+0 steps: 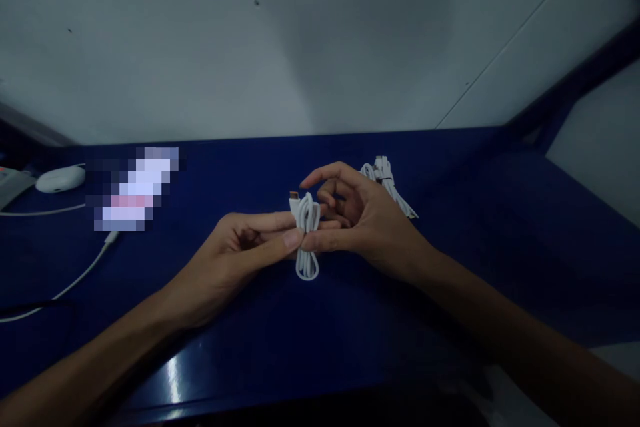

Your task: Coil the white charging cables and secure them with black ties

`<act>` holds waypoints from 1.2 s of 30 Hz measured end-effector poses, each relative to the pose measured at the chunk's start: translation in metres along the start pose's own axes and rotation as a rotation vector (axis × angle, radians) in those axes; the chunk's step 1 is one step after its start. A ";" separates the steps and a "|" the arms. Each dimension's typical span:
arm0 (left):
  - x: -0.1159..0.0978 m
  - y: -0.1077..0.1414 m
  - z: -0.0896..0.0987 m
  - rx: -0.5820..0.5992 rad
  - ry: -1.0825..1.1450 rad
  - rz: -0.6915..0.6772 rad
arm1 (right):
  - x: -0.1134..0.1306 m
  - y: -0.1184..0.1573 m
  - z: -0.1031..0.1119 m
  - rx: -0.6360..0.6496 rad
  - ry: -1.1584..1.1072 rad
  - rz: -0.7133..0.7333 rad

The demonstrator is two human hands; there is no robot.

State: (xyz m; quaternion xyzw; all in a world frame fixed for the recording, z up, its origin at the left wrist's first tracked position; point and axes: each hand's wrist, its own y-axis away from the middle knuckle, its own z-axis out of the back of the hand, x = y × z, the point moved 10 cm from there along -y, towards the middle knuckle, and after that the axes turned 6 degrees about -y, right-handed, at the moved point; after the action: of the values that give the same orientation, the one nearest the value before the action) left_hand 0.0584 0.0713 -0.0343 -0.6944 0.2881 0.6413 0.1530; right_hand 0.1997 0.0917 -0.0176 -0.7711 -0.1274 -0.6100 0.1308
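Observation:
A white USB cable [308,265], folded into a compact bundle, is held upright above the blue table. Its plug, with an orange inner part, points up at the top left of the bundle. My left hand [245,237] pinches the bundle's middle between thumb and fingers. From the other side my right hand [370,220] grips it too, thumb pressed on the front and index finger raised and curved near the plug. Behind my right hand, more bundled white cables [387,177] lie on the table, partly hidden by that hand.
On the left a phone with a lit, pixelated screen [137,190] lies with a white charging cord [85,280] plugged in. Beside it sits a white rounded case [61,179]. The blue table [300,340] meets a pale wall [200,47] at the back.

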 end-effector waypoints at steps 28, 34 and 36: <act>0.005 0.000 -0.020 0.096 0.210 0.098 | -0.020 -0.002 -0.007 0.028 -0.112 -0.147; 0.010 0.000 -0.020 0.082 0.261 0.142 | -0.017 -0.001 -0.011 0.084 -0.071 -0.127; 0.013 0.000 -0.019 0.068 0.259 0.156 | -0.017 -0.001 -0.011 0.081 -0.074 -0.119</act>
State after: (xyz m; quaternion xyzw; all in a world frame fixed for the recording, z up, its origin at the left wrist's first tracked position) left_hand 0.0740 0.0575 -0.0445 -0.7414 0.3800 0.5461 0.0875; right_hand 0.1856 0.0886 -0.0317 -0.7782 -0.2024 -0.5821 0.1208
